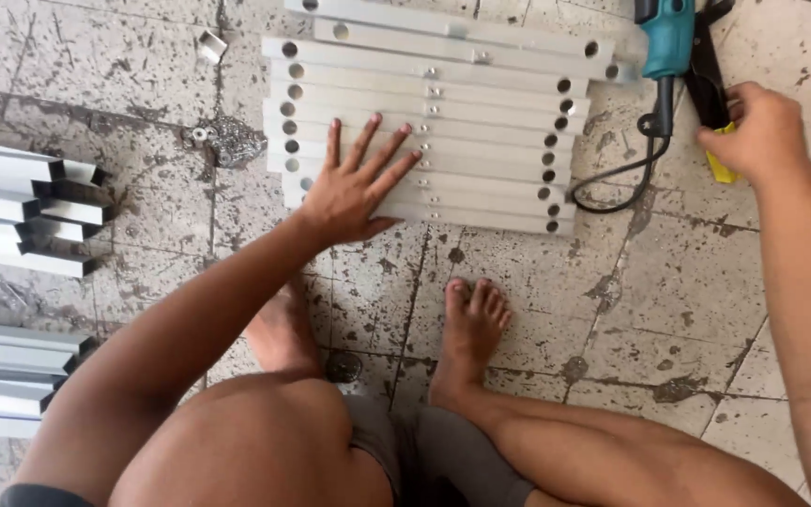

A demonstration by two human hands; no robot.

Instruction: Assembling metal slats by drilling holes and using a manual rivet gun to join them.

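The left hand (pixel 354 183) is laid flat, fingers spread, on a row of pale metal bars (pixel 481 141) set side by side on the tiled floor (pixel 668 310). The right hand (pixel 760 131) is closed around a yellow-handled tool (pixel 717 141) beside a teal drill (pixel 666 38).

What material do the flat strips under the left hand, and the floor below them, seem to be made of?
The strips look like aluminium or a similar light metal: a pale, matte silver surface, straight edges, punched round holes near the ends and small fasteners along the middle. The floor seems to be stone or cement tiles, worn and dull, with dark stains, scratches and visible joints.
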